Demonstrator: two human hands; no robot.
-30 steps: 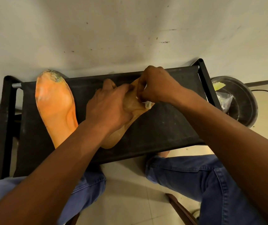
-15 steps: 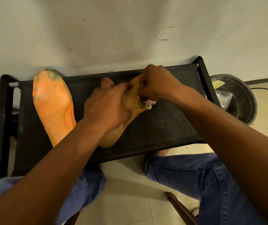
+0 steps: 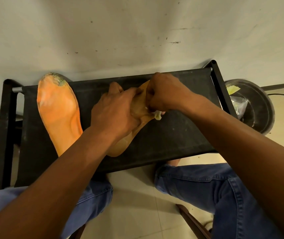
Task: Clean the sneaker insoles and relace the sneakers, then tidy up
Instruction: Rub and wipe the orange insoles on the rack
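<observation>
Two insoles lie on a black fabric stool (image 3: 172, 135). The bright orange insole (image 3: 58, 111), dirty at its toe, rests at the left. A tan insole (image 3: 120, 145) lies in the middle. My left hand (image 3: 113, 114) grips its middle part and holds it down. My right hand (image 3: 165, 94) pinches a small pale wipe (image 3: 157, 115) against the insole's upper end. No sneakers or laces are in view.
A light wall stands right behind the stool. At the right, on the floor, sits a dark round bin (image 3: 256, 107) with a plastic wrapper and a yellow scrap inside. A cable runs past it. My knees in blue jeans are below the stool.
My right hand with the wipe has shifted slightly along the tan insole's upper end. My left hand keeps its hold, and the orange insole has not moved.
</observation>
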